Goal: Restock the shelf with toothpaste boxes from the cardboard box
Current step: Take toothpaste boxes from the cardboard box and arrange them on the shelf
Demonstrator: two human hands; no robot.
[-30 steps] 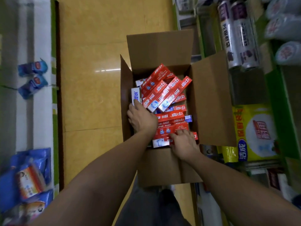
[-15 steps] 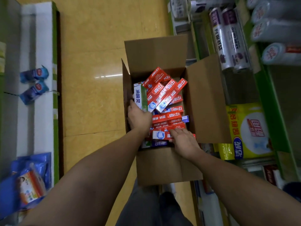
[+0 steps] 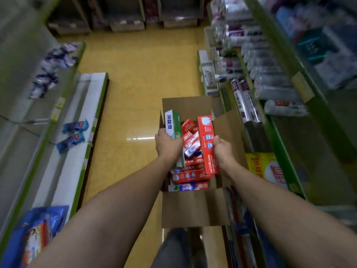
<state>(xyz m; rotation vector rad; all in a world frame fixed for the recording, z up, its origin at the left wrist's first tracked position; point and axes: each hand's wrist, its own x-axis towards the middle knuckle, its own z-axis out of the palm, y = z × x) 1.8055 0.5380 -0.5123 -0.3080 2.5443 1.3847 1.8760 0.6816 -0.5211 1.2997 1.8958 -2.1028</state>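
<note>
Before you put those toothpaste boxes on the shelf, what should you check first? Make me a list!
1. Left grip wraps the green-and-white box: ok.
2. Right grip wraps the red box: ok.
3. Both boxes free of the pile in the cardboard box: cannot tell.
4. Toothpaste spot on the shelves found: cannot tell.
5. Floor beside the cardboard box bare: ok.

My left hand (image 3: 167,146) has lifted the green-and-white toothpaste box (image 3: 173,125) up out of the cardboard box (image 3: 195,207), and my right hand (image 3: 222,149), which lay flat on the pile, now grips a raised red toothpaste box (image 3: 207,136). My gaze has swung up the aisle.
</note>
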